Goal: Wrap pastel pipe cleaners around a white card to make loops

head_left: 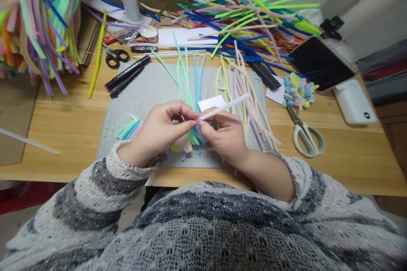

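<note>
In front of me, just above the cutting mat point(133, 89), my left hand point(162, 129) and my right hand point(224, 135) meet at their fingertips. Both pinch the lower end of a whitish pipe cleaner point(230, 105), whose free length points up to the right over my right hand. A tiny purple bit shows at the pinch; its shape is too small to make out. Beneath the hands lie green pipe cleaners point(182, 74), blue ones point(199, 76) and a white card point(211, 103). Short pastel pieces point(129, 128) lie beside my left wrist.
Scissors point(308, 139) lie right of the mat, near a pastel fuzzy bundle point(300, 89), a dark-screened device point(322, 63) and a white case point(356, 101). Markers point(127, 74), black-handled scissors point(116, 57) and a spool point(129, 0) stand left. Pipe cleaners heap point(248, 12) at the back.
</note>
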The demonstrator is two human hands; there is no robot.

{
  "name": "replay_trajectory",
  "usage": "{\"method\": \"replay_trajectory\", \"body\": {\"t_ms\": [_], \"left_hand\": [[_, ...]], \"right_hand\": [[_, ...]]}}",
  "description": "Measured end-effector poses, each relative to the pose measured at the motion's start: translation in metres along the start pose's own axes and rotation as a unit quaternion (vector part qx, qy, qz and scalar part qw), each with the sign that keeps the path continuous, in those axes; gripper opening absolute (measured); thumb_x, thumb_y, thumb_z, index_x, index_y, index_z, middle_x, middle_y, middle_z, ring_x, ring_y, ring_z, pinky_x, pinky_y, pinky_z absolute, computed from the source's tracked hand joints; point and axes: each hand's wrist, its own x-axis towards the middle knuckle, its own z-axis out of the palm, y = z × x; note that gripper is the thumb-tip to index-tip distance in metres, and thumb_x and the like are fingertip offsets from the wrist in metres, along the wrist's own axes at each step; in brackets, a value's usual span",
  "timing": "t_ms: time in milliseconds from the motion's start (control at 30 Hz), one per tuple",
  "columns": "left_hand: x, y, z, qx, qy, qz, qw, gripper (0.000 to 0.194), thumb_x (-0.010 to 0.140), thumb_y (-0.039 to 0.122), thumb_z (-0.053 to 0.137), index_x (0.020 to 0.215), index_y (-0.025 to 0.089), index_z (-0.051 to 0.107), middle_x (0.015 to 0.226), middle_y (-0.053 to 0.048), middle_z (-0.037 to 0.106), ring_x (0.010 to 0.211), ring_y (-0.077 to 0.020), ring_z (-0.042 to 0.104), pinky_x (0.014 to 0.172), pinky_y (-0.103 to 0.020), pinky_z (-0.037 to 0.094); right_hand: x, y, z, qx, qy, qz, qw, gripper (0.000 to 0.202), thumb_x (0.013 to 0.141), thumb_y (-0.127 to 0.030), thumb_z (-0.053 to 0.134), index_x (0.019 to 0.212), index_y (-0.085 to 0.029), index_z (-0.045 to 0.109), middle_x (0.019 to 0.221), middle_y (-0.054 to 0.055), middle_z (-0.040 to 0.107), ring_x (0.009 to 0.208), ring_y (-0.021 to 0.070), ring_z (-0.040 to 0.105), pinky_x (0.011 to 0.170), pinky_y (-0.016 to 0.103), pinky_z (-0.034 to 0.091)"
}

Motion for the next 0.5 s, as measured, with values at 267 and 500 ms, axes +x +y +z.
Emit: {"method": "replay_trajectory", "body": {"t_ms": [267,500], "left_hand": [[-0.006,0.011,0.003,0.132,0.013,0.176,0.975,0.014,0.073,0.006,0.058,0.082,0.014,0.066,0.085,-0.005,0.063,0.082,-0.0149,0.060,0.074,-0.029,0.047],[-0.009,0.010,0.004,0.150,0.018,0.140,0.979,0.017,0.079,0.016,0.060,0.095,0.017,0.063,0.095,-0.006,0.064,0.091,-0.0164,0.059,0.080,-0.030,0.049]], "right_hand": [[-0.003,-0.001,-0.001,-0.010,0.039,0.008,0.999,0.010,0.077,-0.019,0.060,0.069,-0.021,0.064,0.068,-0.003,0.063,0.067,0.0109,0.058,0.066,0.029,0.047],[0.000,0.001,-0.003,0.042,0.029,0.008,0.999,0.006,0.079,-0.022,0.061,0.075,-0.022,0.065,0.077,-0.001,0.066,0.076,0.0135,0.061,0.076,0.034,0.049]]}}
